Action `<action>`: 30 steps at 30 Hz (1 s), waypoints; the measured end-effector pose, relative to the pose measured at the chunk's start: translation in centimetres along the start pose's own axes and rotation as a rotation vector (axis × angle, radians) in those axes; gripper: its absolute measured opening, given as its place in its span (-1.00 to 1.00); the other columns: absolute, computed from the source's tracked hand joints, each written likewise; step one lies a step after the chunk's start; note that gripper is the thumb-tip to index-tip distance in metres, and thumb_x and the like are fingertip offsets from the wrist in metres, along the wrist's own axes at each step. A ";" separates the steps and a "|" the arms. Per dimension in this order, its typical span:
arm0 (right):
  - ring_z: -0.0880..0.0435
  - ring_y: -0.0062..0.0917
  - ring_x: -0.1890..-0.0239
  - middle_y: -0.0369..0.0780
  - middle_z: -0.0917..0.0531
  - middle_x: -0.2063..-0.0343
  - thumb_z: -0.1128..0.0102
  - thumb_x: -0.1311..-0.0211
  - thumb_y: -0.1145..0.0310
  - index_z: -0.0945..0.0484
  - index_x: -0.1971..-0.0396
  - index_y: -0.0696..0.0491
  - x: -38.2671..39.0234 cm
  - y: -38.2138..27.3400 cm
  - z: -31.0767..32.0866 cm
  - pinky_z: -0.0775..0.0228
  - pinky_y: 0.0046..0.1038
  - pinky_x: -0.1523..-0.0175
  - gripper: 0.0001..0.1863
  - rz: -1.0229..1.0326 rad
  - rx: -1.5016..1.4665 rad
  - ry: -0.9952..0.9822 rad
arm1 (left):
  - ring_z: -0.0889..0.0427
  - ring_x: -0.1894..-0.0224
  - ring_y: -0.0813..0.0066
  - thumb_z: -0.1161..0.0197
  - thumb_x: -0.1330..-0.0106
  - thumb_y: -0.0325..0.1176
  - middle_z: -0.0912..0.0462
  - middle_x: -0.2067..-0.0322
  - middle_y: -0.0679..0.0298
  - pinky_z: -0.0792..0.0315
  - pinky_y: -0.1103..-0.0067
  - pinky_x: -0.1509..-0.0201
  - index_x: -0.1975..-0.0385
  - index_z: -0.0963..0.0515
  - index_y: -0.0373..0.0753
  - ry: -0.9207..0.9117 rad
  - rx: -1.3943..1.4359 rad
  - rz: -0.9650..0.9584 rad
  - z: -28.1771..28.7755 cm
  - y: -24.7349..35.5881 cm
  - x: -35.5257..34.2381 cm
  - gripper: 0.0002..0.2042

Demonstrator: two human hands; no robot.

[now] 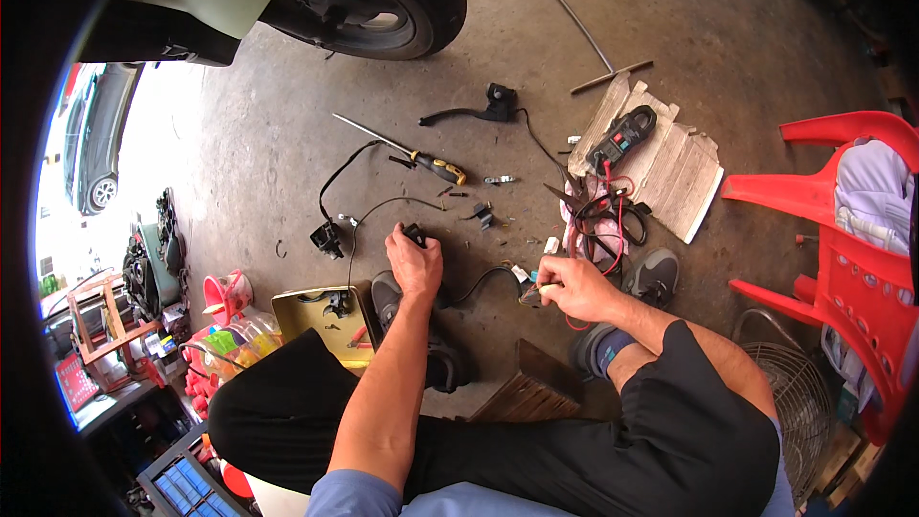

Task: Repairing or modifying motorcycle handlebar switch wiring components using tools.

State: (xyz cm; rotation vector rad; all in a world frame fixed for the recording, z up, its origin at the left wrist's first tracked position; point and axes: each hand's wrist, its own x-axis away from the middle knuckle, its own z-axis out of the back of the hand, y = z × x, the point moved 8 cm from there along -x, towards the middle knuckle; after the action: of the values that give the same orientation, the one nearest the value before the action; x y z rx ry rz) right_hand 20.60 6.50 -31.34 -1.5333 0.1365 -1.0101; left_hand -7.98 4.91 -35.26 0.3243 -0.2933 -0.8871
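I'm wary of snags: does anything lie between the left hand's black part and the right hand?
Yes: a black cable arches between the black part, gripped in the left hand, and the right hand.

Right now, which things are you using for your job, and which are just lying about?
Probably for the job:
- small black part, in the left hand
- wiring, at the right hand
- clamp meter with red leads, nearby

Probably just lying about:
- T-shaped wrench
- red chair
- pale cloth on the chair
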 end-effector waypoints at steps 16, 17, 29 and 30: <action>-0.70 -0.40 0.43 -0.16 -0.68 0.55 -0.14 -0.08 0.50 -0.48 0.38 0.16 0.0 0.3 -0.1 -0.47 -0.35 0.29 -0.90 -0.009 0.007 -0.005 | -0.42 -0.07 -0.08 -0.20 -0.09 -0.32 -0.43 0.01 -0.13 -0.31 0.28 -0.21 -0.14 -0.31 -0.45 0.006 -0.012 0.003 -0.1 -0.1 -0.1 -0.42; -0.70 -0.40 0.43 -0.16 -0.68 0.55 -0.14 -0.08 0.50 -0.48 0.38 0.16 0.0 0.2 -0.1 -0.47 -0.35 0.29 -0.90 -0.012 0.009 -0.006 | -0.42 -0.07 -0.08 -0.21 -0.09 -0.31 -0.43 0.01 -0.13 -0.31 0.28 -0.22 -0.14 -0.31 -0.45 0.003 -0.008 0.010 -0.1 -0.1 -0.1 -0.41; -0.70 -0.40 0.43 -0.15 -0.67 0.56 -0.15 -0.07 0.49 -0.48 0.39 0.16 0.0 0.4 0.0 -0.47 -0.36 0.29 -0.89 -0.013 0.003 0.001 | -0.42 -0.08 -0.08 -0.27 -0.10 -0.26 -0.43 0.00 -0.13 -0.32 0.27 -0.21 -0.14 -0.31 -0.43 -0.020 -0.009 0.032 -0.1 0.2 -0.1 -0.39; -0.70 -0.40 0.43 -0.15 -0.67 0.56 -0.15 -0.07 0.49 -0.48 0.39 0.16 0.0 0.3 0.1 -0.47 -0.36 0.30 -0.89 -0.011 0.002 0.001 | -0.42 -0.08 -0.09 -0.27 -0.10 -0.26 -0.43 0.00 -0.14 -0.32 0.27 -0.21 -0.14 -0.30 -0.43 -0.025 -0.003 0.031 -0.2 0.3 0.0 -0.39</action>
State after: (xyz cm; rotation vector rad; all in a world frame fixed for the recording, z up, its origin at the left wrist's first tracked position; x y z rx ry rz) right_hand 20.83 6.44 -31.60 -1.5334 0.1274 -1.0195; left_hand -7.75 5.11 -35.31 0.3052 -0.3188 -0.8616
